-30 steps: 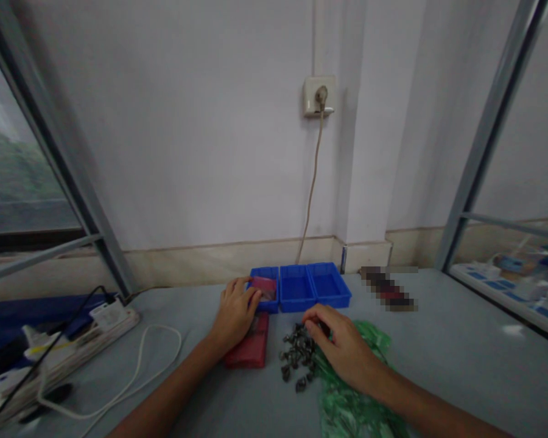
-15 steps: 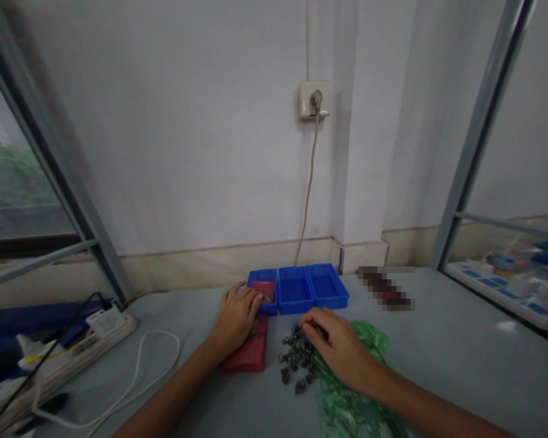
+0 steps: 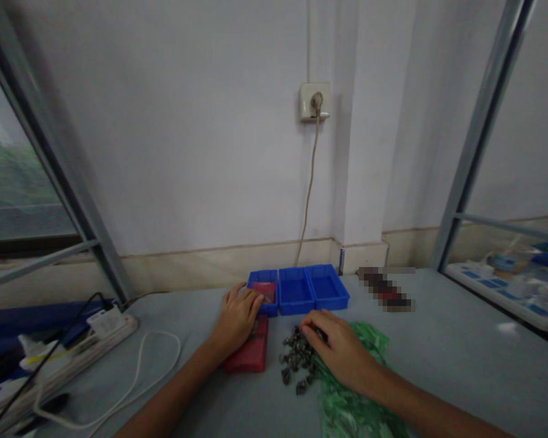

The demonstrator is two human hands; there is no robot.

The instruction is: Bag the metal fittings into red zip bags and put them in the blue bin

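Note:
My left hand (image 3: 238, 315) lies with its fingers stretched out over a red plastic case (image 3: 246, 358), hiding part of it. Its fingertips reach the left blue tray (image 3: 268, 308), where a reddish, partly see-through piece (image 3: 265, 291) shows. On the right, my right hand (image 3: 335, 344) is closed, thumb and fingers together, at the edge of a loose pile of small dark metal pieces (image 3: 293, 360). Whatever those fingers hold is hidden. Under that hand and wrist lies crumpled green plastic wrap (image 3: 356, 407).
Two more blue trays, a middle one (image 3: 296, 292) and a right one (image 3: 329, 289), stand near the wall. At left lie a power strip (image 3: 80, 350) and a white cable (image 3: 139, 371). A blurred dark object (image 3: 386, 291) lies at right, with another power strip (image 3: 497, 292) beyond the frame.

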